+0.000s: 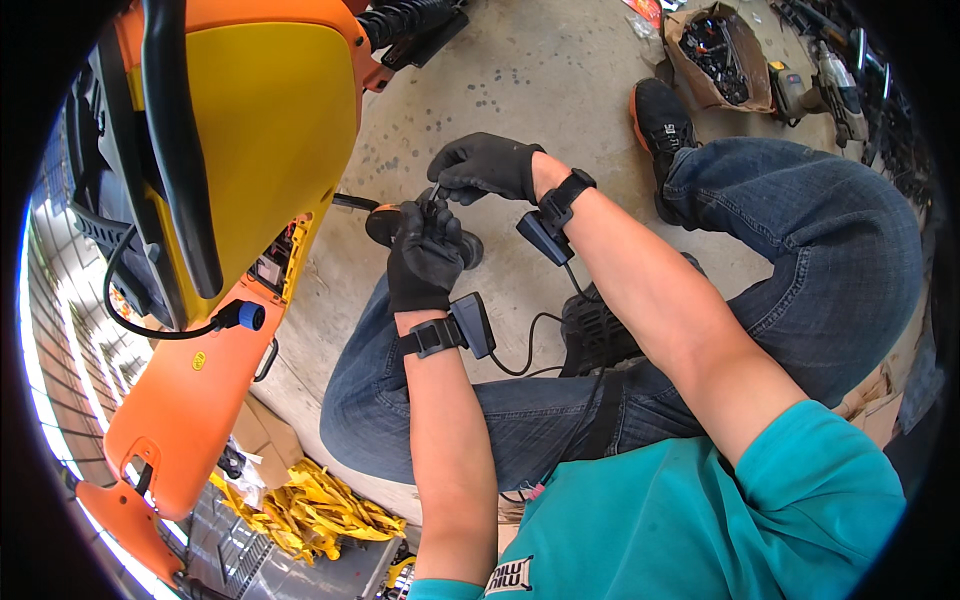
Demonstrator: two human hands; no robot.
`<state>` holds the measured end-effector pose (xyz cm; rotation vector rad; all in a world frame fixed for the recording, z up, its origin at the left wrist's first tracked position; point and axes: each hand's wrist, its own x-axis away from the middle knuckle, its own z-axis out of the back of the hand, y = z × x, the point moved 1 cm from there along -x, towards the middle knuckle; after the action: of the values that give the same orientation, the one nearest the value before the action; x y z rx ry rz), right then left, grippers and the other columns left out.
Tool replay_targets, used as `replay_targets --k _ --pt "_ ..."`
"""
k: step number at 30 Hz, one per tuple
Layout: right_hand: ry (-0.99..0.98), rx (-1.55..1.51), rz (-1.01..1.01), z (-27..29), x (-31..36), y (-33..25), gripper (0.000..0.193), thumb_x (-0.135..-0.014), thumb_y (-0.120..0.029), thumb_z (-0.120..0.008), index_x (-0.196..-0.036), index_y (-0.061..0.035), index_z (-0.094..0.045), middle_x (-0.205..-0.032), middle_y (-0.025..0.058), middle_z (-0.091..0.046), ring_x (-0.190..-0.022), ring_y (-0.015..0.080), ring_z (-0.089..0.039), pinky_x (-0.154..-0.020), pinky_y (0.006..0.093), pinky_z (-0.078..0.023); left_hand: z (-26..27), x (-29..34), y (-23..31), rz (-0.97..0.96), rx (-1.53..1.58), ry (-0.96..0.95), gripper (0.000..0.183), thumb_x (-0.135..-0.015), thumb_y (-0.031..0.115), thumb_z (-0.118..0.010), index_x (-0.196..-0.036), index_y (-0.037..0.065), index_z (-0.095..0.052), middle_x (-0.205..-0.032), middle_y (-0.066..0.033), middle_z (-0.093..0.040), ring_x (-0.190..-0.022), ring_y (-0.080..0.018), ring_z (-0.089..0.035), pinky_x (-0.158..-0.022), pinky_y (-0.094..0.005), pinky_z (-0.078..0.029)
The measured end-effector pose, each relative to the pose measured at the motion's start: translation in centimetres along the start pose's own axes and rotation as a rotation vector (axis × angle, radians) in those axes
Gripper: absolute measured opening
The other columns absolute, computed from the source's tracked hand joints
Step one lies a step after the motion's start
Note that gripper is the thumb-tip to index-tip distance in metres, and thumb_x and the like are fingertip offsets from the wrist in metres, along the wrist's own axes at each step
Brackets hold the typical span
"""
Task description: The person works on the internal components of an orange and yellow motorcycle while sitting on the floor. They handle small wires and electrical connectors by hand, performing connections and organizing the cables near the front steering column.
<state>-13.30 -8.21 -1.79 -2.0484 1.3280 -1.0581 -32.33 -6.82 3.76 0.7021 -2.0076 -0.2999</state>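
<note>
Nearest to me is my teal shirt (650,530), with both bare forearms reaching out from its short sleeves. On each wrist a black strap carries a dark box-shaped device, the left device (472,325) and the right device (544,238), with thin cable running from them across my lap. Beneath lie my blue jeans (480,415), the legs bent and spread.

Beyond the wrists, my hands meet in dark gloves. My left hand (428,255) is turned up, its grip closed on a small part (432,207), dark with a thin paler end, too small for me to tell its kind. The part sits between my two hands, above the concrete floor (400,110). My right hand (487,168) comes over from the right, fingers bent down to the thin end; whether that grip pinches it or only touches, I cannot tell.

To my left stands a large orange and yellow machine (265,130), a blue-tipped cable connector (250,316) hanging beside its panel. Below it sits a heap of crumpled yellow material (325,510). Farther out, past my black shoe (662,115), are an open cardboard box (720,60) of dark small pieces and a power drill (838,90).
</note>
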Motion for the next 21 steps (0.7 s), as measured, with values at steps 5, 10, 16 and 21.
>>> replay_targets --k 5,10,16,21 --pt "-0.01 0.129 0.009 -0.2 -0.5 -0.2 0.028 -0.089 -0.014 -0.065 -0.112 0.0012 -0.065 -0.097 0.007 -0.068 -0.082 0.0113 -0.063 -0.072 0.0262 -0.054 0.4 -0.6 -0.2 0.0 -0.043 0.118 0.023 -0.099 0.024 -0.06 -0.112 0.005 -0.063 -0.099 -0.0074 -0.069 -0.089 -0.0188 -0.066 -0.08 -0.033 -0.054" --pt "0.041 0.484 0.074 -0.7 -0.4 -1.2 0.035 -0.077 -0.026 -0.07 -0.103 -0.002 -0.071 -0.092 0.0097 -0.071 -0.082 0.0213 -0.066 -0.076 0.0333 -0.052 -0.6 -0.9 -0.2 -0.042 -0.066 0.14 0.021 -0.096 0.017 -0.064 -0.112 0.004 -0.063 -0.098 -0.0074 -0.068 -0.09 -0.021 -0.065 -0.082 -0.0333 -0.055" --pt "0.016 0.924 -0.061 -1.3 0.0 -3.0 0.054 -0.076 -0.037 -0.068 -0.118 -0.0025 -0.064 -0.109 0.018 -0.067 -0.104 0.0319 -0.064 -0.089 0.0387 -0.05 -0.4 -2.6 0.7 -0.116 -0.5 -0.006 0.024 -0.1 0.018 -0.055 -0.117 0.001 -0.061 -0.106 -0.0088 -0.067 -0.098 -0.0211 -0.063 -0.086 -0.0332 -0.052" --pt "0.218 0.952 -0.048 -2.3 -0.1 -2.5 0.049 -0.078 -0.035 -0.065 -0.117 -0.0039 -0.064 -0.121 0.025 -0.061 -0.114 0.0372 -0.06 -0.095 0.0407 -0.05 0.5 -6.0 1.9 -0.366 -1.096 -0.195 0.027 -0.102 0.017 -0.047 -0.119 0.001 -0.061 -0.114 -0.0107 -0.065 -0.106 -0.0201 -0.061 -0.091 -0.0329 -0.05"
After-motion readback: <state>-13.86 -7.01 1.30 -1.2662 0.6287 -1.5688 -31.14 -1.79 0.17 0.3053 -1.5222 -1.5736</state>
